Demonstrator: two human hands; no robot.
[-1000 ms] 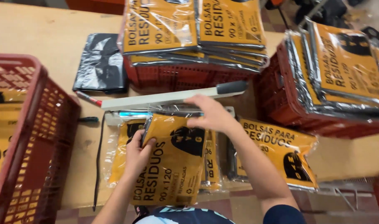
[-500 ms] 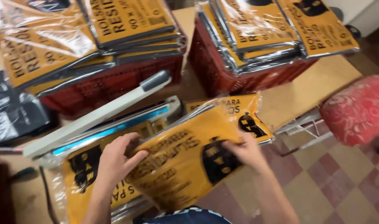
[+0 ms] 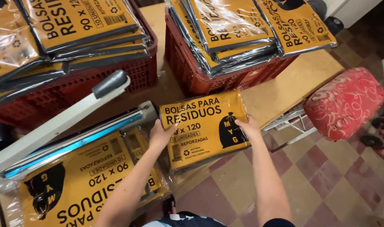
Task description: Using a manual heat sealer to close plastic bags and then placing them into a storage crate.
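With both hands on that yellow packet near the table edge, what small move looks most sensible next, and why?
Probably lift the yellow packet forward onto the stack in the right red crate. The left hand and right hand grip its two sides, it is turned toward that crate just beyond it, and similar packets are already piled there.

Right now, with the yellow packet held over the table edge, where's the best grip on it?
By its two short side edges, as the left hand and right hand do. The yellow packet is flat, slick and floppy; fingers wrapped over both sides keep it level.
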